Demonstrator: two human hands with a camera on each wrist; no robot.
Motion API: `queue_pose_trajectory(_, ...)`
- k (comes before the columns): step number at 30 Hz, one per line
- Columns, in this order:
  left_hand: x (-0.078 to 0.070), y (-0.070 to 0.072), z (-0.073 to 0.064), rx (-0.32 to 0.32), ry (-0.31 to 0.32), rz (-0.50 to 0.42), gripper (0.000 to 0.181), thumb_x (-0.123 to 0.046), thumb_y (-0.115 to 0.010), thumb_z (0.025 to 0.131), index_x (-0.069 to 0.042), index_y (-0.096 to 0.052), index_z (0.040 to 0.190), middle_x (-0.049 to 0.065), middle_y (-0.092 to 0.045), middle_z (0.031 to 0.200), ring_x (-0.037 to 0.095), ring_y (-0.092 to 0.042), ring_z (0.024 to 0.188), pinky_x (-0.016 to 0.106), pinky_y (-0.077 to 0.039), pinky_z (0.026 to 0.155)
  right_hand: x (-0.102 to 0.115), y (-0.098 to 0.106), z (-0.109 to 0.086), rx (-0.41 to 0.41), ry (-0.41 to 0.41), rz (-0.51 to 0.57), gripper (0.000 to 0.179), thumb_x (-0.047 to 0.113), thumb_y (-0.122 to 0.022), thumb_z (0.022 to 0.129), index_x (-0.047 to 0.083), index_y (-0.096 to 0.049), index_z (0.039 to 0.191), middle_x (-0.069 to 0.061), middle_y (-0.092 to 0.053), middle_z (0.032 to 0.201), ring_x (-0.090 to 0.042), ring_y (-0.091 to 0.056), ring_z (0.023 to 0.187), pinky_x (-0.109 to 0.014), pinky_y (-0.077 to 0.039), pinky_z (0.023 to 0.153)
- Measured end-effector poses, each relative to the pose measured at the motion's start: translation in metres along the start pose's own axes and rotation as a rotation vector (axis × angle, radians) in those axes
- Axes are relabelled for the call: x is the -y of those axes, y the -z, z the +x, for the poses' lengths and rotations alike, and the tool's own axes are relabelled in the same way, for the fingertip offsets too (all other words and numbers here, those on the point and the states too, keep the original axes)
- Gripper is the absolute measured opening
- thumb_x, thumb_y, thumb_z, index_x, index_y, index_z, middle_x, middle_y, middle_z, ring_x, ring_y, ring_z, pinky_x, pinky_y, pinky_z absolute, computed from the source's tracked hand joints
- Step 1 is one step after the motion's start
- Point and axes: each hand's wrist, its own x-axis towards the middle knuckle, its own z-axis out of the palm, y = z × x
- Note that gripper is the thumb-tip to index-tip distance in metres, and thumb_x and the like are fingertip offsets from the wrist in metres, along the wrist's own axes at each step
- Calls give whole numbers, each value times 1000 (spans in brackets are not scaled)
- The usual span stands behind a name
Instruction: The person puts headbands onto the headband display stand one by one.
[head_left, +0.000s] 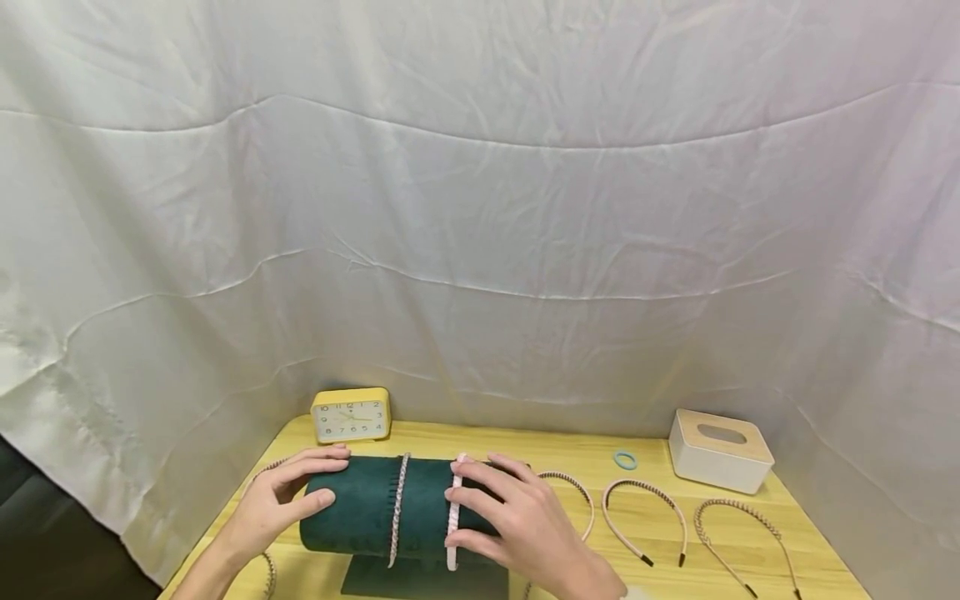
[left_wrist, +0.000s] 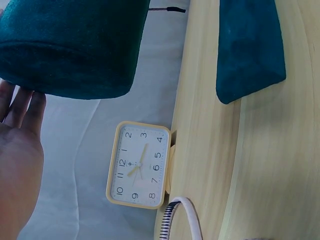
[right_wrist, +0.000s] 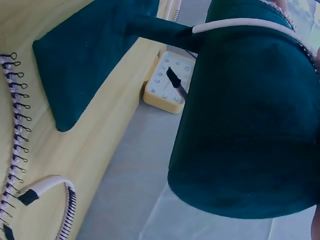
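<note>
A dark green velvet display roll [head_left: 360,500] stands raised on its base [head_left: 427,579]. My left hand [head_left: 273,504] rests at its left end, fingers over the top and thumb on the front. Around the roll's middle sits a greyish-pink braided headband [head_left: 398,508]. To its right is a pale pink headband [head_left: 453,521], also over the roll. My right hand [head_left: 521,517] touches this pale one with spread fingertips and thumb. The left wrist view shows straight left fingers [left_wrist: 34,112] against the roll's end. Most of the right hand is out of the right wrist view.
Behind the roll's left end stands a yellow alarm clock [head_left: 351,415]. At right lie a pink headband [head_left: 643,517], a braided headband [head_left: 738,508], a blue ring [head_left: 625,460] and a white tissue box [head_left: 720,454]. Another headband [head_left: 270,575] lies partly hidden by the left arm. Pale cloth [head_left: 480,208] surrounds the table.
</note>
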Motion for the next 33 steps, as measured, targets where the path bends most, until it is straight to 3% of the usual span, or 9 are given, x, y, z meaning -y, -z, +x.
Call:
queue_pose_trajectory(6,0,0,0,-1,1,1,42,16,-68,96,1,-73,134,3,-69,148,1,-61,140,11,-45,116,1,-1,2,-33,19,2,49,52,-85,90,21,-78,128,-2,-76,138,-15,-74,125,-42,-60,109)
queue_pose_trajectory(15,-1,-1,1,-3,6,1,41,15,-68,96,1,-72,135,11,-69,148,0,-60,140,11,-45,116,-3,4,1,-1,-61,82,52,49,-88,89,20,-77,131,-2,-75,141,-14,-74,127,-36,-60,105)
queue_pose_trajectory(21,-2,0,0,-4,8,-10,42,17,-68,95,3,-72,135,10,-69,148,1,-60,140,11,-45,116,1,4,7,31,-37,7,53,53,-87,89,20,-77,131,-1,-76,140,-13,-74,125,-39,-60,107)
queue_pose_trajectory(27,-2,0,0,-2,7,0,42,16,-68,96,2,-72,135,15,-68,148,1,-60,140,11,-45,116,6,3,15,56,7,-55,52,53,-82,94,19,-76,132,-1,-76,140,-14,-74,126,-35,-61,104)
queue_pose_trajectory(33,0,0,1,-2,11,-8,42,16,-68,96,2,-72,135,7,-69,148,1,-60,140,11,-45,116,10,1,21,100,31,-120,51,55,-77,97,19,-75,134,1,-75,142,-13,-73,128,-30,-61,101)
